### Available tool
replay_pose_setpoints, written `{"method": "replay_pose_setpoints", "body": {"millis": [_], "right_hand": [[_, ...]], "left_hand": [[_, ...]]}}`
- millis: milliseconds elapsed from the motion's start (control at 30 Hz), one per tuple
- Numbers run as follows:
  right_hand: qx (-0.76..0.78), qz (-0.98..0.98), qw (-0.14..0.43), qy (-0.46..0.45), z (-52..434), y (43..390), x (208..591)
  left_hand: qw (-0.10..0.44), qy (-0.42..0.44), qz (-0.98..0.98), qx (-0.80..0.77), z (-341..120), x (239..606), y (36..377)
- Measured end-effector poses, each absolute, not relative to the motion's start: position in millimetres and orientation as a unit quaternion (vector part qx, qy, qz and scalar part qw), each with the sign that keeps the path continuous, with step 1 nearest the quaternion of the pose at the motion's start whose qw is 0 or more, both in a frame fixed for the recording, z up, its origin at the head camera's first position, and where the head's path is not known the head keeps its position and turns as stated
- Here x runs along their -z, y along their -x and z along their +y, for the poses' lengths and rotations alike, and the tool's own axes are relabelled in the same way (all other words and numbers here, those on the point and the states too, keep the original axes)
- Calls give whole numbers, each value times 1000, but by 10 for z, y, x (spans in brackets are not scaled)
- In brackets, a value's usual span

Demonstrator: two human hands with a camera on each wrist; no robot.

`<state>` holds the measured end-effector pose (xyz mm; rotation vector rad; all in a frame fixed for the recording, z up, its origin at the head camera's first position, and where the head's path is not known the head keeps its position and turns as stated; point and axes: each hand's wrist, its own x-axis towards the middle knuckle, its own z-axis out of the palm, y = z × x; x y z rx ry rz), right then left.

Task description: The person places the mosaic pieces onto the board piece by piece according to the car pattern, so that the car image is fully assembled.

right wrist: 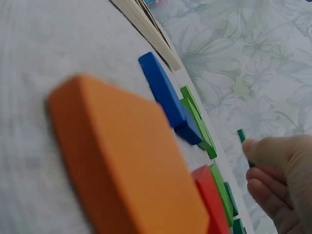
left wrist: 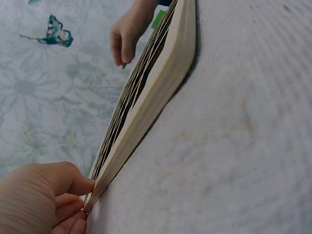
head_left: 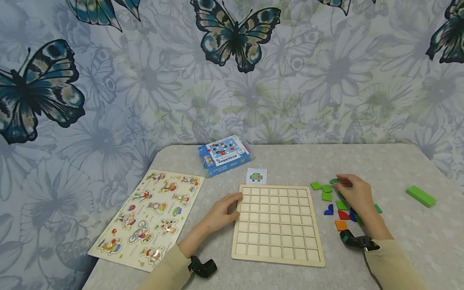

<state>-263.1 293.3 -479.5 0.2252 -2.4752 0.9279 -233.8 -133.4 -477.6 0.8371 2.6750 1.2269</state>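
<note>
Item 1: pale wooden grid board [head_left: 278, 225], lying flat on the grey speckled bench [head_left: 424, 237], squarely before the person. The left hand [head_left: 222, 214] rests at its left edge. The head view shows only fingers against the rim; the left wrist view shows the fingertips [left wrist: 73, 207] curled and pressed to the board's near corner [left wrist: 146, 105], thumb on top, pinching it.

Item 2: loose coloured wooden tiles, just right of the board. Seen from the head: light green tiles [head_left: 322, 190], a blue heart-shaped tile [head_left: 329, 210], a red tile [head_left: 344, 215], an orange tile [head_left: 341, 225]. The right hand [head_left: 354, 196] lies over this group, its fingers bent onto a small dark green tile [head_left: 333, 181] at the far side. The right wrist view adds the close detail: that thin dark green tile [right wrist: 242, 139] is nipped at the fingertips [right wrist: 261, 151], and the orange tile [right wrist: 126, 161] fills the foreground, blurred, with the blue [right wrist: 168, 100] and red [right wrist: 210, 195] ones behind.

Item 3: long green block [head_left: 421, 196], well apart at the right, in the head view only.

Item 4: small pattern card showing a green figure [head_left: 256, 176], just beyond the board's far edge.

Item 5: blue game box [head_left: 224, 154], farther back.

Item 6: wooden peg puzzle with cartoon figures [head_left: 149, 216], at the left of the bench.

Backdrop: butterfly-printed wall covering [head_left: 236, 34].
</note>
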Motion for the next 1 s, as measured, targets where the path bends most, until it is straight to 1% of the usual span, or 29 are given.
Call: {"method": "replay_pose_setpoints", "body": {"millis": [167,433,633,767,1000], "right_hand": [[-359,-898,232,-100,2749,2574,4595],[-394,-878,217,-163,2356,2447,4304],[-419,-863,187,-209,2006,2387,4150],[-431,-855,166,-237,1738,2381,4126],[-437,-847,133,-271,1383,2341,4239]], "left_hand": [[39,-272,874,-401,-1345,4790,2335],[39,-273,876,-396,-1342,4789,2341],[42,-266,878,-396,-1343,4800,2342],[41,-262,878,-398,-1351,4787,2336],[38,-267,878,-396,-1340,4785,2341]]}}
